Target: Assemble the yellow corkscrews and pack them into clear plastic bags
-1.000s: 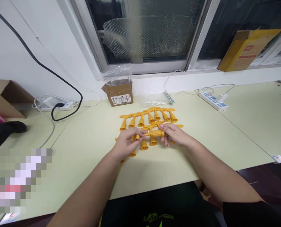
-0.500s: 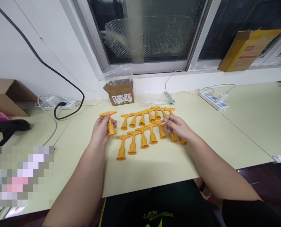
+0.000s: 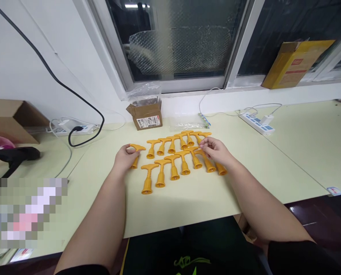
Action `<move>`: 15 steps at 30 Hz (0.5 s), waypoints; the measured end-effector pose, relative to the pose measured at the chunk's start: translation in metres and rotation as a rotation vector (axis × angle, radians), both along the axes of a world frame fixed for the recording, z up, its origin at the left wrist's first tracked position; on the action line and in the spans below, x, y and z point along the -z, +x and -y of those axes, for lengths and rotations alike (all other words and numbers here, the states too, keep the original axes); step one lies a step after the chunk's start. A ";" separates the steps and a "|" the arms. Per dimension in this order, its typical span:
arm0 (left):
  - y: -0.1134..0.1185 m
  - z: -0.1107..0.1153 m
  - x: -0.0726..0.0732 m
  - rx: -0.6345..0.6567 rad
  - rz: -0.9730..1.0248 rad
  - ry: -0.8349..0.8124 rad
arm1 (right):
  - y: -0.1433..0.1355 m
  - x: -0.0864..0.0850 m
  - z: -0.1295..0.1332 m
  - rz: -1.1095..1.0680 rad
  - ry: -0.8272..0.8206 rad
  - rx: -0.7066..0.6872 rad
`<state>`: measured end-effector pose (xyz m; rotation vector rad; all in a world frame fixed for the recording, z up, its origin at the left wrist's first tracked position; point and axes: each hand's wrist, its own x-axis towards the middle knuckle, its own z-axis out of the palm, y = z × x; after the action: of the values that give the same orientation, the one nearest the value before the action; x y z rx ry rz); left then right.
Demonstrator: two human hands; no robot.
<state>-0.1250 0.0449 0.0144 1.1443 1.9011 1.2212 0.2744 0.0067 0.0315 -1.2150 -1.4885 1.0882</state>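
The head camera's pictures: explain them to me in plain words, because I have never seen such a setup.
There is no robot here, just a person working with two bare hands. All the pictures come from one camera worn on the person's head, looking forward and down, so the forearms reach in from the bottom.

On the pale table lie two rows of yellow pieces, each with a T-shaped top and a flared, bell-like end. Behind them sit a small brown box and some clear plastic; a power strip is to the right.

The left hand grips one more such piece. The right hand is at the rows' right side; whether it holds anything is unclear.
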 end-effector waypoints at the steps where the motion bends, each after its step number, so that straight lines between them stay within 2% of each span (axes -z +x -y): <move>1: -0.002 0.001 -0.001 0.006 -0.105 -0.015 | 0.001 0.000 -0.001 -0.007 0.002 0.015; 3: -0.004 0.003 -0.003 0.016 -0.269 -0.045 | 0.003 -0.001 -0.003 -0.011 0.007 0.040; 6: -0.002 0.005 -0.005 0.072 -0.302 -0.097 | 0.007 -0.002 -0.006 -0.024 0.029 0.089; 10: 0.001 0.004 -0.004 0.102 -0.248 -0.089 | 0.018 0.001 -0.013 -0.045 0.064 0.195; 15: -0.005 -0.003 0.007 0.102 -0.037 -0.042 | 0.041 0.014 -0.032 -0.058 0.074 0.360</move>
<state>-0.1305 0.0484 0.0071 1.2340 1.8623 1.1066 0.3153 0.0388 0.0173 -1.3254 -1.1963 0.8124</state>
